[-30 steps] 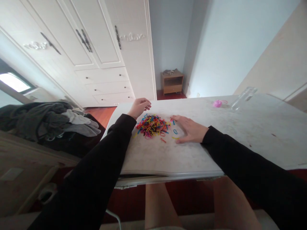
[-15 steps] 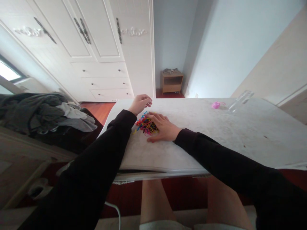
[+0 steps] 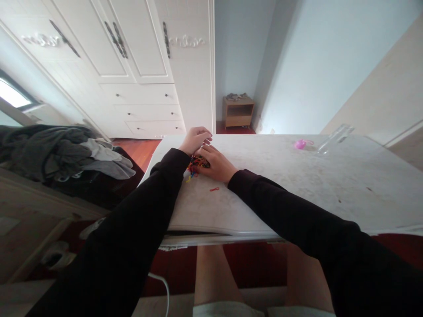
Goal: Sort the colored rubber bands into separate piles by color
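A heap of small colourful elastic hair ties (image 3: 200,164) lies on the pale tabletop, partly covered by my hands. My right hand (image 3: 218,164) curls around the heap from the right, with its thumb on the near side and its fingers on the far side. Just beyond the heap, my left hand (image 3: 197,140) is held sideways with loosely bent fingers, and nothing shows in it. The fingertips of both hands come close together; whether they touch is unclear. One red hair tie (image 3: 214,189) lies apart, nearer the table's front edge.
Towards the right back of the table (image 3: 280,193) are a pink object with a loop (image 3: 300,144) and a clear container (image 3: 335,140) lying tilted. Dark and white clothes (image 3: 66,154) are piled at the left. A white wardrobe (image 3: 139,53) and a small wooden cabinet (image 3: 239,112) stand beyond.
My right hand has moved left and drawn its fingers in around the heap, which is now more compact and nearer my left hand. A single red hair tie now shows apart from it.
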